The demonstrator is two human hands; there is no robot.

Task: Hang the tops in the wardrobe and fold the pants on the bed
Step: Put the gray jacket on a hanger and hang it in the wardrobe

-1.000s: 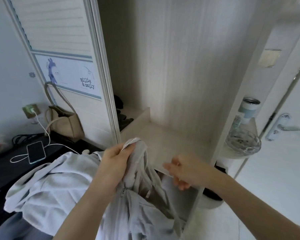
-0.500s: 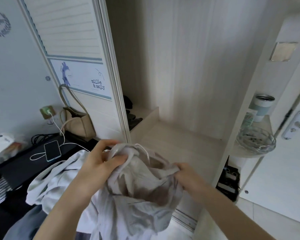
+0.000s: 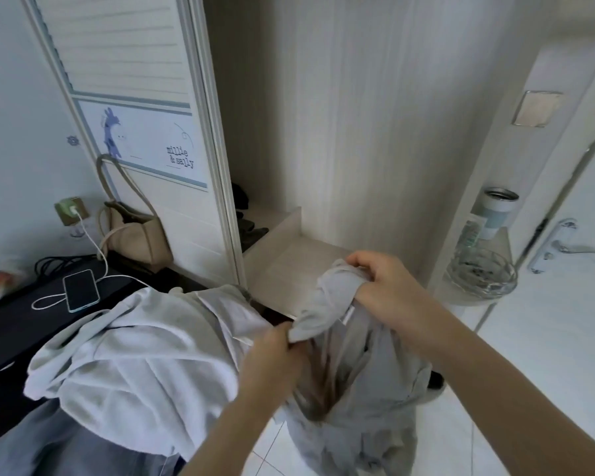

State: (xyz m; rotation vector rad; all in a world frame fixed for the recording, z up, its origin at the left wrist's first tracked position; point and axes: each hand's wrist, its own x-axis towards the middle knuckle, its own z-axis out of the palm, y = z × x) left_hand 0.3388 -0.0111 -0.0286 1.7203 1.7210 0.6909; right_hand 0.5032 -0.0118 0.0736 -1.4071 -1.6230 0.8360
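Note:
I hold a light grey top (image 3: 354, 389) up in front of the open wardrobe (image 3: 340, 132). My right hand (image 3: 385, 286) grips a bunched part of it at the top, and my left hand (image 3: 275, 352) pinches the fabric lower and to the left. The rest of the garment hangs down toward the floor. A second pale grey top (image 3: 134, 355) lies draped over my left forearm, with blue-grey pants (image 3: 66, 448) beneath it at the bottom left. No hanger shows in the frame.
The wardrobe's sliding door (image 3: 134, 97) stands at the left. A beige bag (image 3: 134, 235) and a charging phone (image 3: 81, 290) sit on a dark surface. A glass bowl (image 3: 481, 274) and a cup (image 3: 495, 211) occupy a side shelf, near a door handle (image 3: 571, 245).
My right hand rose and now grips the top's upper part. My left hand dropped lower on the fabric. The garment hangs more stretched out than before.

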